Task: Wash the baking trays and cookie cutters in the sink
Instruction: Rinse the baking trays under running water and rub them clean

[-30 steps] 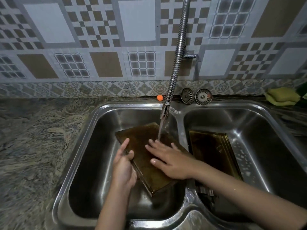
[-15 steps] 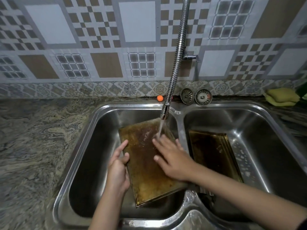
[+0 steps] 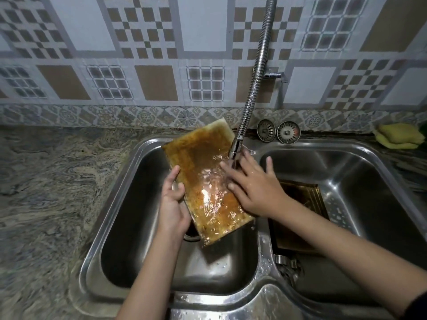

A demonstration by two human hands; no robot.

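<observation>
A brown, stained baking tray (image 3: 203,172) is tilted up over the left basin of the steel double sink (image 3: 129,195), its far end raised above the rim. Water from the flexible tap (image 3: 235,148) runs onto it. My left hand (image 3: 172,204) grips the tray's left edge, thumb on the top face. My right hand (image 3: 251,188) lies flat with spread fingers on the tray's right side, under the water stream. Another dark baking tray (image 3: 300,204) lies in the right basin. Metal cookie cutters (image 3: 285,264) show near the divider at the front of the right basin.
Two round sink strainers (image 3: 278,131) lean against the tiled wall behind the sink. A yellow-green sponge (image 3: 399,136) sits on the counter at the far right. Marbled stone counter (image 3: 46,192) spreads to the left.
The tray has been lifted and tilted up, its far end now above the sink's back rim. My right hand moved up and right under the tap; my left hand kept its grip on the edge.
</observation>
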